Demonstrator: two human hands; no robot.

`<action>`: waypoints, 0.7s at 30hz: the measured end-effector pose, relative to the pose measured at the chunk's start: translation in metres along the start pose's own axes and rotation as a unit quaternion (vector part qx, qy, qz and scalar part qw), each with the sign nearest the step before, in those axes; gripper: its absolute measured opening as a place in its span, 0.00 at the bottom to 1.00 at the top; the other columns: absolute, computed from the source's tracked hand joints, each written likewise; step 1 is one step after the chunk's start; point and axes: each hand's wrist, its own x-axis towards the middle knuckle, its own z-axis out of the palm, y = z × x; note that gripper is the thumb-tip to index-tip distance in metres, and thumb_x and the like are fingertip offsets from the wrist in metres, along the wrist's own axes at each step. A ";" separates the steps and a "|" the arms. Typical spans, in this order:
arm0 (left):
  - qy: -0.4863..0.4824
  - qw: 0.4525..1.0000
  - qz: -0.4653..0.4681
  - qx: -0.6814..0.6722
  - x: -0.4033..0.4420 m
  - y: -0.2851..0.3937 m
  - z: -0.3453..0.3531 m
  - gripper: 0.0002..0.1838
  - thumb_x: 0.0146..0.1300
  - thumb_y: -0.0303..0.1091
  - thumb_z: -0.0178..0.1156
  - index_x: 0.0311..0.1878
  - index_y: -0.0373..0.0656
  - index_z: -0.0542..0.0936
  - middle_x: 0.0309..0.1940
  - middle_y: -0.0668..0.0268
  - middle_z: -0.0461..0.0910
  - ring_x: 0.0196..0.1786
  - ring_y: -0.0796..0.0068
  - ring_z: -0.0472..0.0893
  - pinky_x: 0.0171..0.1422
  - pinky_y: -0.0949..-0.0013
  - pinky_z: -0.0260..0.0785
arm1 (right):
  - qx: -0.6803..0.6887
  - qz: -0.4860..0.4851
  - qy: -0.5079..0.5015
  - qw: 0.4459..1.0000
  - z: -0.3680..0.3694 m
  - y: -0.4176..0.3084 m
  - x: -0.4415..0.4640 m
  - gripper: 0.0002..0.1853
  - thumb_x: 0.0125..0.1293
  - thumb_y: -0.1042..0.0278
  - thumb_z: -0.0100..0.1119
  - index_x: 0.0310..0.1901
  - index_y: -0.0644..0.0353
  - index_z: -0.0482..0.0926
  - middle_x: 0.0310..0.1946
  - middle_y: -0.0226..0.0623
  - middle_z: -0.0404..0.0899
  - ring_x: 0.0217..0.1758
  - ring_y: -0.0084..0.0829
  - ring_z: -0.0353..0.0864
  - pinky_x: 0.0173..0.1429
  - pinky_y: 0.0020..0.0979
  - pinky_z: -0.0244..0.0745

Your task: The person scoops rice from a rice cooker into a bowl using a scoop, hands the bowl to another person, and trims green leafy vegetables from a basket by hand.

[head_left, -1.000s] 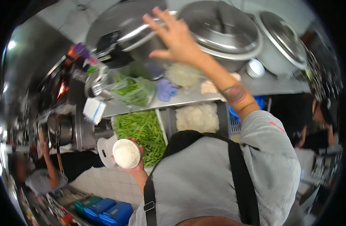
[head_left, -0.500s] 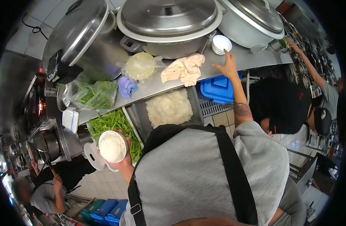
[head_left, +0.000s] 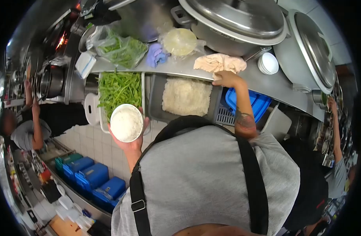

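Observation:
My left hand [head_left: 129,144] is wrapped round a white bowl of rice [head_left: 126,122], beside a white bin of cut green vegetables [head_left: 120,91]. At the counter's front edge, my right hand [head_left: 226,80] pinches the lower corner of a pale pink cloth [head_left: 220,63], most of which lies on the steel counter. A grey bin of white rice [head_left: 187,96] stands below the counter, left of that hand. Stacked white bowls [head_left: 268,63] sit to the right of the cloth.
Large lidded pots [head_left: 243,17] line the counter's back, with bagged greens [head_left: 123,47] and a purple cloth [head_left: 157,55] to the left. A blue lid [head_left: 259,105] lies right of the bins. Co-workers [head_left: 29,129] stand on both sides; blue containers [head_left: 93,175] are lower left.
My right hand has gone from beside the stacked bowls to the pink cloth and closed on its corner. My left hand still holds the rice bowl. The view has shifted.

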 end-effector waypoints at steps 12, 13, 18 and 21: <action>-0.006 0.892 -0.095 0.441 0.048 -0.043 0.014 0.37 0.59 0.67 0.41 0.62 0.49 0.67 0.60 0.58 0.68 0.61 0.50 0.68 0.59 0.44 0.63 | 0.214 -0.334 0.131 0.909 0.000 -0.168 -0.068 0.55 0.43 0.58 0.73 0.70 0.55 0.47 0.63 0.52 0.58 0.64 0.49 0.63 0.66 0.40 0.60; -0.035 0.854 -0.064 0.514 0.057 -0.054 0.015 0.36 0.61 0.65 0.41 0.63 0.49 0.66 0.61 0.58 0.68 0.61 0.52 0.68 0.60 0.47 0.63 | 0.214 -0.318 0.149 0.912 0.008 -0.177 -0.078 0.53 0.44 0.61 0.72 0.70 0.52 0.48 0.60 0.53 0.61 0.62 0.51 0.65 0.63 0.42 0.62; -0.192 0.762 -0.210 0.581 0.089 -0.103 0.013 0.32 0.65 0.60 0.41 0.63 0.47 0.66 0.61 0.61 0.68 0.61 0.60 0.70 0.64 0.57 0.62 | 0.141 -0.064 0.279 0.948 0.043 -0.200 -0.147 0.51 0.44 0.65 0.69 0.70 0.44 0.49 0.50 0.53 0.65 0.52 0.53 0.71 0.56 0.45 0.67; -0.178 0.705 -0.421 0.542 0.053 -0.141 0.048 0.32 0.65 0.60 0.41 0.62 0.45 0.67 0.59 0.60 0.69 0.61 0.62 0.70 0.65 0.58 0.62 | 0.140 0.049 0.398 0.905 0.067 -0.222 -0.186 0.52 0.41 0.65 0.71 0.69 0.42 0.50 0.49 0.52 0.65 0.50 0.53 0.71 0.52 0.45 0.69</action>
